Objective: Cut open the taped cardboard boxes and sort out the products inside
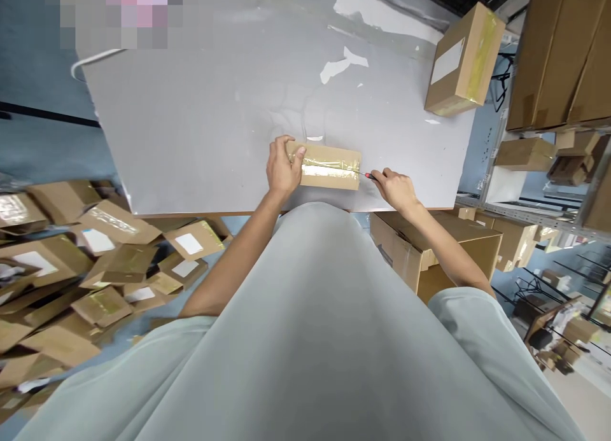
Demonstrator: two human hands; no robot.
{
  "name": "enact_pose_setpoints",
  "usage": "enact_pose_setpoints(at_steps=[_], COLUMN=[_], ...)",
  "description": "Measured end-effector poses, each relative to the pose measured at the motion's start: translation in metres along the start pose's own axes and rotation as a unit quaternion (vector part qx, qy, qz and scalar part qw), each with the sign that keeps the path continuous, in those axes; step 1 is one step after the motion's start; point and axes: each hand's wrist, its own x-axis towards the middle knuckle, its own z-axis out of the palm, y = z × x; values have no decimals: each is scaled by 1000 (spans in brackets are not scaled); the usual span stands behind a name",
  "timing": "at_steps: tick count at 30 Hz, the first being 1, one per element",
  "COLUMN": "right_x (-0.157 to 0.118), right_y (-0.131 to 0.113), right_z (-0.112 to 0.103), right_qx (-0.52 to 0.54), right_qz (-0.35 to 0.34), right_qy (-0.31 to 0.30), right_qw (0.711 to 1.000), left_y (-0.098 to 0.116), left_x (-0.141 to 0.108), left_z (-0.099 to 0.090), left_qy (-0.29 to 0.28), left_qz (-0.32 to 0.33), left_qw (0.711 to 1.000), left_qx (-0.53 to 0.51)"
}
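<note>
Near the front edge of the counter (191, 123), right before the person's body, a small cardboard box (329, 181) lies flat with its long axis running left to right, nearly parallel to that edge, its right end angled very slightly toward the body. A strip of shiny tape (327, 170) runs along its top in the same direction.

The two hands sit at opposite ends of this axis. The left hand (285, 168) is curved around the left end, thumb over the top and fingers spread toward the far side, holding the box against the counter. The right hand (394, 188) is just beyond the right end, apart from the cardboard, its fingers closed around a slim cutting tool (369, 175) with a red collar. From there the box lies directly to the left, and the tool points that way, almost in line with the tape. Its thin tip reaches over the box's right end; whether it is in the tape is too small to tell. For the tape's right end, the right hand is nearer.
</note>
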Motion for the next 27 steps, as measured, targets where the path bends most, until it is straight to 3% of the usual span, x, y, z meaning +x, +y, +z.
enact_pose_setpoints(at_steps=[17, 27], right_x=[-11, -20], right_y=[-41, -45], right_z=[-54, -75], right_qx=[-78, -54], right_qz=[30, 41], right_qy=[-4, -8], right_qw=[996, 998], left_y=[-17, -26], left_x=[12, 19], left_z=[-12, -14], left_qy=[-37, -44], left_qz=[8, 9], left_qw=[996, 994], left_qx=[-78, -100])
